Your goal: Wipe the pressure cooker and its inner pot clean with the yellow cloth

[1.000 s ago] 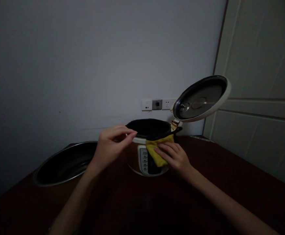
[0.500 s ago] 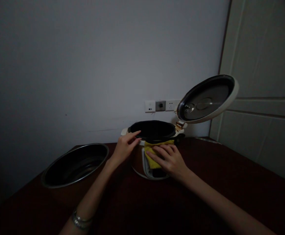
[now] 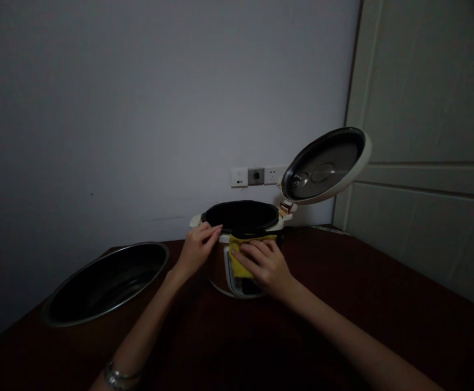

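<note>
A rice cooker stands on the table with its lid tilted up on the right. Its dark inside faces upward. At the cooker's front left rim, my left hand is closed, thumb and fingers pinching the edge. My right hand holds a yellow cloth against the front panel, fingers bent over it. The cloth hides part of the panel.
To the left sits a large dark inner pot with a shiny rim. The dark red table meets a wall with sockets behind the cooker. A pale panelled door stands at the right.
The view has shifted, so everything sits further left. My left fingertips have come closer together at the rim. My right hand keeps the cloth on the front panel.
</note>
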A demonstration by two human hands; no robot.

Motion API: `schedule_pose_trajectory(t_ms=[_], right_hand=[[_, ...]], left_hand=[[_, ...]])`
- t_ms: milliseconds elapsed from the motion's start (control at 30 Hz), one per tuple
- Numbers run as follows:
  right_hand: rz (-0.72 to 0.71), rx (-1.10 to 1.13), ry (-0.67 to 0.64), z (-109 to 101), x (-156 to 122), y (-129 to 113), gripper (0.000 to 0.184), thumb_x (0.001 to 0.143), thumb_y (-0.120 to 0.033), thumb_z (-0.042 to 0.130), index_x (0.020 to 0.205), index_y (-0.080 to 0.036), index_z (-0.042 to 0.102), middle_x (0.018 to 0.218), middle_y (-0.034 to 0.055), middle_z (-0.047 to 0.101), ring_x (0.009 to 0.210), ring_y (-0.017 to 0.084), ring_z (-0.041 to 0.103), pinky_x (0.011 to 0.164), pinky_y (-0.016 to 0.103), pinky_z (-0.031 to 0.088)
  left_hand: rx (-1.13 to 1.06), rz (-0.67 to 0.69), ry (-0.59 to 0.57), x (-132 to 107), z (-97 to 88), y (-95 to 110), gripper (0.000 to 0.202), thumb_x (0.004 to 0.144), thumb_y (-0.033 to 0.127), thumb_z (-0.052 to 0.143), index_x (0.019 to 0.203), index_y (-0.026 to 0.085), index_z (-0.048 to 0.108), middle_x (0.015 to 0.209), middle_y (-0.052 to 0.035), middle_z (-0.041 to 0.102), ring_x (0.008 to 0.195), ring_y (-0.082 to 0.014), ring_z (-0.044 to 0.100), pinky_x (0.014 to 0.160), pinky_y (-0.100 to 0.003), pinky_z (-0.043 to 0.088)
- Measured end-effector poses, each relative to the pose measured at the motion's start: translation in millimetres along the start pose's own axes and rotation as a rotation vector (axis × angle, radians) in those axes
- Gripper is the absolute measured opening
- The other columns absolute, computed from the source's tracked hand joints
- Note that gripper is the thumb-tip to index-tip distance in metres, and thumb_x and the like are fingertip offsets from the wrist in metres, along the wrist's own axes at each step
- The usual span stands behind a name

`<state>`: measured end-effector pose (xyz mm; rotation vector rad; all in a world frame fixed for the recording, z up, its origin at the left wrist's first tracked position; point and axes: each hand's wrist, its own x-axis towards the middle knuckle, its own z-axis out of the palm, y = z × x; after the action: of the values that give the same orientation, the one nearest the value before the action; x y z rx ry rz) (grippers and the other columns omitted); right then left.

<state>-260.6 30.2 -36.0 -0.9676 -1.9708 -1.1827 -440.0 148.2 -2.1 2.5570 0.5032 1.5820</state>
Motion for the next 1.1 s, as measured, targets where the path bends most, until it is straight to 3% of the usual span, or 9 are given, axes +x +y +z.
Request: schedule_pose_trajectory(t_ms=[100, 200, 300, 400, 467, 567, 667, 800, 1100], right_hand=[[0.103, 0.165, 0.031, -3.4, -23.0, 13.7, 0.039, 0.087, -0.022, 0.041, 0.124, -0.019, 0.054, 0.107, 0.01, 0.062, 0.099, 0.023, 0.053, 0.079, 0.039, 0.042], [0.545, 0.29, 0.23, -7.8, -54.1, 38.3, 0.034, 0.086, -0.028, 0.044, 0.117, -0.02, 0.056, 0.105, 0.0095, 0.061, 0.096, 0.022, 0.055, 0.079, 0.037, 0.045], [1.013, 0.298, 0.451, -8.5, -66.5, 61.3, 0.03, 0.085, -0.038, 0.048, 0.101, -0.017, 0.061, 0.091, 0.0063, 0.062, 0.081, 0.019, 0.057, 0.074, 0.031, 0.046], [1.184, 0.341, 0.508, -1.9, -55.7, 70.9, 0.036, 0.081, -0.048, 0.051, 0.088, -0.015, 0.064, 0.077, 0.004, 0.063, 0.07, 0.017, 0.056, 0.07, 0.028, 0.045], [1.212, 0.411, 0.506, 7.0, -42.5, 69.1, 0.038, 0.08, -0.05, 0.051, 0.088, -0.015, 0.066, 0.076, 0.004, 0.065, 0.068, 0.017, 0.056, 0.069, 0.028, 0.044], [1.227, 0.46, 0.528, 22.4, -25.3, 60.4, 0.041, 0.081, -0.049, 0.049, 0.098, -0.015, 0.065, 0.09, 0.0083, 0.068, 0.081, 0.02, 0.06, 0.078, 0.032, 0.045], [1.266, 0.444, 0.538, 32.6, -18.1, 51.4, 0.045, 0.082, -0.048, 0.046, 0.103, -0.014, 0.064, 0.102, 0.013, 0.067, 0.092, 0.022, 0.061, 0.086, 0.036, 0.043], [1.246, 0.438, 0.523, 34.6, -20.6, 38.1, 0.043, 0.084, -0.043, 0.045, 0.113, -0.015, 0.061, 0.11, 0.0129, 0.064, 0.1, 0.023, 0.059, 0.092, 0.04, 0.041], [0.631, 0.285, 0.307, 31.2, -32.7, -6.0, 0.058, 0.083, -0.009, 0.035, 0.139, -0.022, 0.033, 0.142, 0.0075, 0.037, 0.133, 0.02, 0.03, 0.108, 0.047, 0.026]], left_hand=[[0.004, -0.016, -0.014, 0.8, -0.5, 1.1, 0.026, 0.087, 0.028, 0.048, 0.099, 0.017, 0.069, 0.069, -0.0025, 0.059, 0.065, -0.0133, 0.055, 0.059, -0.026, 0.043], [-0.032, -0.05, -0.001, 2.7, -3.3, 4.0, 0.027, 0.087, 0.03, 0.049, 0.1, 0.017, 0.069, 0.077, -0.0039, 0.063, 0.072, -0.0145, 0.058, 0.065, -0.027, 0.045], [-0.023, -0.13, 0.148, 4.6, -9.6, -0.1, 0.029, 0.085, 0.034, 0.049, 0.102, 0.018, 0.067, 0.086, -0.0048, 0.064, 0.078, -0.0156, 0.059, 0.065, -0.026, 0.048], [0.089, -0.249, 0.316, 4.6, -15.2, -19.1, 0.033, 0.085, 0.034, 0.046, 0.105, 0.016, 0.065, 0.097, -0.009, 0.062, 0.085, -0.0189, 0.06, 0.065, -0.029, 0.05], [0.151, -0.31, 0.361, 2.7, -13.7, -38.1, 0.037, 0.084, 0.031, 0.044, 0.111, 0.013, 0.062, 0.11, -0.0135, 0.059, 0.1, -0.0236, 0.057, 0.079, -0.036, 0.05], [0.054, -0.461, 0.352, -1.7, -1.5, -65.4, 0.04, 0.085, 0.028, 0.041, 0.119, 0.013, 0.056, 0.127, -0.0148, 0.052, 0.123, -0.0255, 0.044, 0.104, -0.042, 0.033], [-0.156, -0.632, 0.301, -5.6, 14.8, -81.2, 0.042, 0.089, 0.029, 0.036, 0.123, 0.011, 0.052, 0.134, -0.0141, 0.048, 0.128, -0.0222, 0.039, 0.108, -0.038, 0.027], [-0.304, -0.687, 0.292, -7.8, 24.9, -86.8, 0.042, 0.091, 0.031, 0.032, 0.125, 0.012, 0.051, 0.135, -0.0121, 0.047, 0.127, -0.0197, 0.041, 0.105, -0.038, 0.032], [-0.398, -0.676, 0.338, -10.1, 24.6, -91.3, 0.037, 0.09, 0.029, 0.04, 0.119, 0.013, 0.057, 0.13, -0.009, 0.052, 0.123, -0.0182, 0.046, 0.102, -0.033, 0.034]])
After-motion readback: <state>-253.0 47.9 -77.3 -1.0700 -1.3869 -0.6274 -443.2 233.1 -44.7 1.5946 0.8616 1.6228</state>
